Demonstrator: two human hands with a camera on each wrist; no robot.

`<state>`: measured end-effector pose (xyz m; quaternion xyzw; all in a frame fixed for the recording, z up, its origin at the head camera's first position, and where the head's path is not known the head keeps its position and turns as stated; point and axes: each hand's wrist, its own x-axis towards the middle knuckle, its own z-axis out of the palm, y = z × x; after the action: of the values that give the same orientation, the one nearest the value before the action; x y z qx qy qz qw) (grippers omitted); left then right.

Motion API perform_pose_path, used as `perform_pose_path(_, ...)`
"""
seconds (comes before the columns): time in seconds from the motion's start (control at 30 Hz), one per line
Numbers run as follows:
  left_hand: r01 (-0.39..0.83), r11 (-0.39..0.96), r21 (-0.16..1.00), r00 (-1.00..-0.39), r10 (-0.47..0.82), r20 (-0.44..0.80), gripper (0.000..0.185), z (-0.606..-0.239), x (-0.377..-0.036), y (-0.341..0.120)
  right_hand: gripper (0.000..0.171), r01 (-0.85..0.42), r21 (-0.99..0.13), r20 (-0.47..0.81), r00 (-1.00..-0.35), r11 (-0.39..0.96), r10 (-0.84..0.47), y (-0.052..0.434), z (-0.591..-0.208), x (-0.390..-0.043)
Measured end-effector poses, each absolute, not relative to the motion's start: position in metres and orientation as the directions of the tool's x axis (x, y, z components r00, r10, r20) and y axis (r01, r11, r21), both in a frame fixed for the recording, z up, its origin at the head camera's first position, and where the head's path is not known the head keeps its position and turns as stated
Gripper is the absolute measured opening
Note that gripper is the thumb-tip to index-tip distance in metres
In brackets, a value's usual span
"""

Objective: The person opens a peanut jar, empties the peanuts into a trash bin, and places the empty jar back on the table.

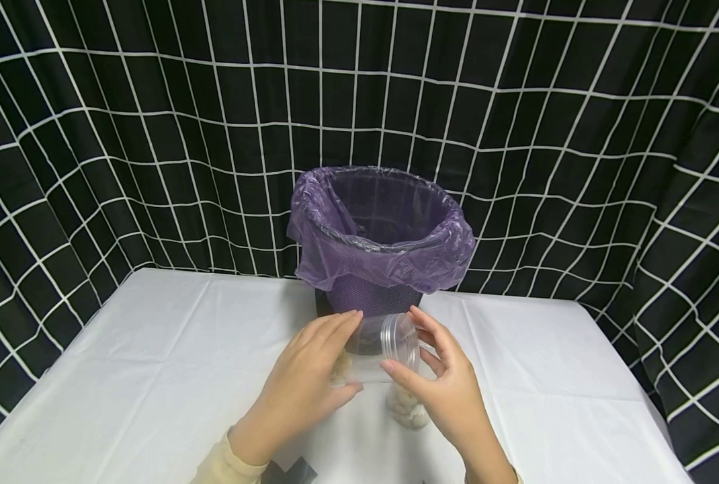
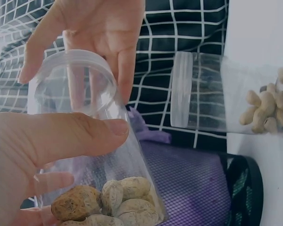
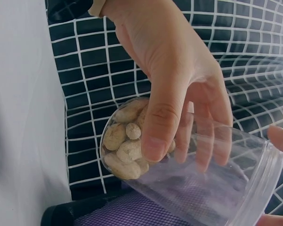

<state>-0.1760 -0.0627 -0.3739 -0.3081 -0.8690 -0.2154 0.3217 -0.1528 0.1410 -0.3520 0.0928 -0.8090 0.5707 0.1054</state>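
On a white-clothed table, just in front of a mesh waste bin lined with a purple bag, I hold a clear plastic jar tipped on its side. My left hand wraps around its body, thumb and fingers curled against the wall, peanuts in their shells heaped at the closed bottom end. My right hand pinches the screw lid at the jar's mouth, fingertips on its rim (the lid looks still seated, though I cannot tell how tightly). A second clear jar with peanuts lies on the table near my right hand. A black cloth with a white grid hangs behind.

I judge this the lid-opening step: next my right fingers would need to twist while my left hand holds the body steady, mouth raised so no peanuts spill.
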Motion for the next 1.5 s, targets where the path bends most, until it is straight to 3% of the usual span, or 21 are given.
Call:
perform_pose_path(0.3, 0.677, 0.716, 0.170, -0.596, 0.398, 0.698, 0.092, -0.3740, -0.1759, -0.0624, 0.066, -0.242, -0.908, 0.252, -0.968, 0.343, -0.016, 0.1406, -0.3508, -0.1529)
perform_pose_path(0.73, 0.672, 0.719, 0.179, -0.608, 0.397, 0.687, 0.092, -0.3740, -0.1761, -0.0629, 0.075, -0.275, -0.899, 0.284, -0.958, 0.341, -0.025, 0.1399, -0.3527, -0.1522)
perform_pose_path(1.07, 0.673, 0.722, 0.163, -0.597, 0.399, 0.697, 0.093, -0.3747, -0.1771, -0.0630, 0.067, -0.231, -0.908, 0.249, -0.969, 0.348, 0.007, 0.1392, -0.3495, -0.1513)
perform_pose_path(1.5, 0.676, 0.720, 0.159, -0.590, 0.399, 0.702, 0.093, -0.3755, -0.1768, -0.0628, 0.071, -0.256, -0.903, 0.270, -0.963, 0.345, -0.008, 0.1406, -0.3504, -0.1513)
